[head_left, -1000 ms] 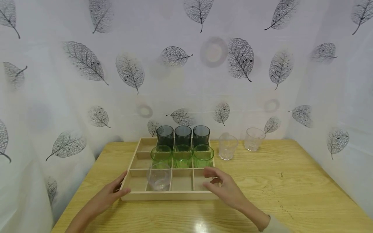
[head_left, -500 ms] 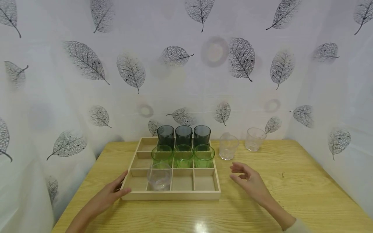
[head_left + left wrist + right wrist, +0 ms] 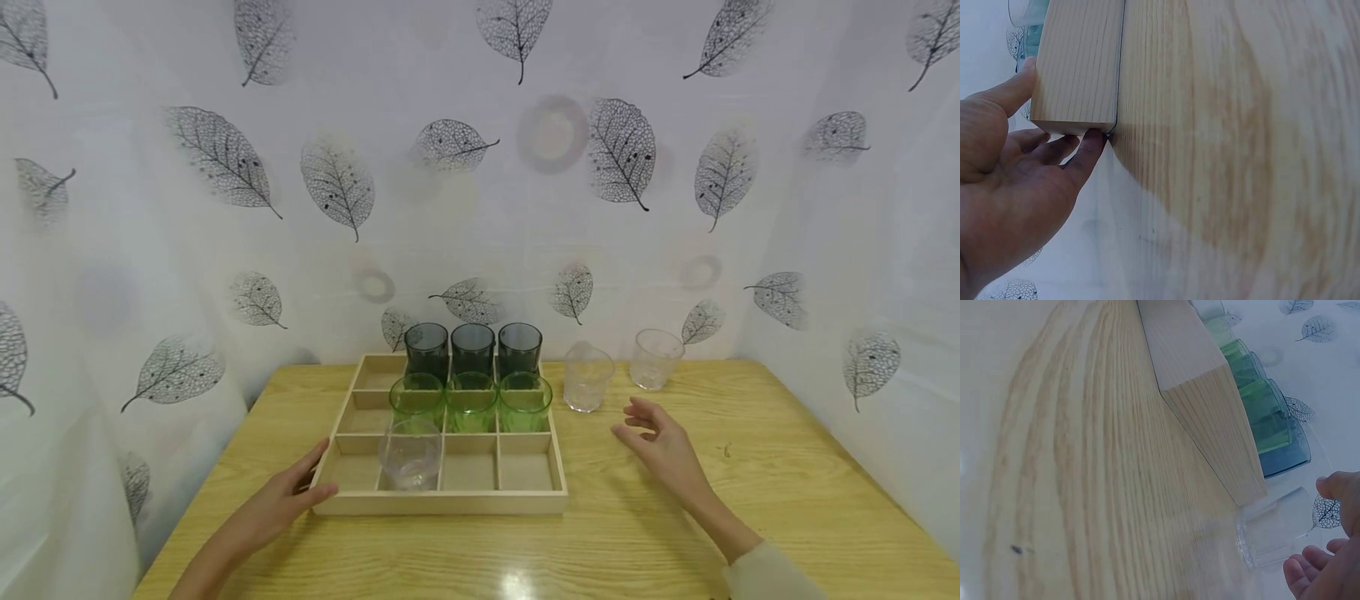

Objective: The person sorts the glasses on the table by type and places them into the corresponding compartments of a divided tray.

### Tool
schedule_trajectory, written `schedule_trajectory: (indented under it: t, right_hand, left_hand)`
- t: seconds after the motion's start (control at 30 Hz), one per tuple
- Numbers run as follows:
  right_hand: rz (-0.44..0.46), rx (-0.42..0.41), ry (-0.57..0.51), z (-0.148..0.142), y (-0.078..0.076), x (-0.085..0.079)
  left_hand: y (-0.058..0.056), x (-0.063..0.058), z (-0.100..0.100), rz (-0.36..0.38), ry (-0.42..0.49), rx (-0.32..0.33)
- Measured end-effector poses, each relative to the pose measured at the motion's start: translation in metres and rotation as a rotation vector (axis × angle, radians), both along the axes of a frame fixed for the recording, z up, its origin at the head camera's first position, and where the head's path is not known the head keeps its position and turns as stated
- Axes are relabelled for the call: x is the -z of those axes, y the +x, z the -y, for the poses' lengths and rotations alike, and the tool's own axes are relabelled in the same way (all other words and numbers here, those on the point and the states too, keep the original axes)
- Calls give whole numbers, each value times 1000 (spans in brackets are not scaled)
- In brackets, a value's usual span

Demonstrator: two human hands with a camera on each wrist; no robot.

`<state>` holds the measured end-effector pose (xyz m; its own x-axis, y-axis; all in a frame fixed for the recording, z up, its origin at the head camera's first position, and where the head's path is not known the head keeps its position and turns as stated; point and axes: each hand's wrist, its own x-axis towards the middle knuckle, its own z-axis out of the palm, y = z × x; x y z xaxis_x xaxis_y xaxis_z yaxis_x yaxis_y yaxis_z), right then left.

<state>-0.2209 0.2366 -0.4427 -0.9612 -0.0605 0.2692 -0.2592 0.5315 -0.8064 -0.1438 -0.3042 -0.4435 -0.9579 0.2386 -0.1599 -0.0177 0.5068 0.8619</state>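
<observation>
In the head view my left hand [image 3: 281, 493] holds the front left corner of a wooden compartment tray [image 3: 442, 504]. The left wrist view shows the thumb at the rim and fingertips against the side wall of the tray [image 3: 1075, 69]. My right hand [image 3: 663, 446], fingers loosely curved and holding nothing, hovers over the table right of the tray. Nearest to it stands a clear glass [image 3: 587, 382], with another clear glass [image 3: 655, 360] farther back. Inside the tray, a clear glass [image 3: 411, 458] sits in the front row, second compartment from the left.
Three green glasses [image 3: 472, 408] fill part of the tray's middle row, and three dark grey glasses [image 3: 472, 346] stand behind them. The wooden table [image 3: 675, 517] extends to the right. A leaf-printed white curtain [image 3: 480, 225] hangs behind and at both sides.
My right hand has moved right, from over the tray's front right compartment to the table beside it. The left hand stays at the tray's corner. The glasses have not moved.
</observation>
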Motion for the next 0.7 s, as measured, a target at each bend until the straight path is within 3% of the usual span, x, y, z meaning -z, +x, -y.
schedule_trajectory:
  t: [0.33, 0.7]
  right_hand:
    - [61, 13, -45, 6, -33, 1]
    - [36, -1, -88, 15, -69, 4]
  left_hand:
    - [0, 0, 0, 7, 22, -2]
    - [0, 1, -1, 8, 20, 0]
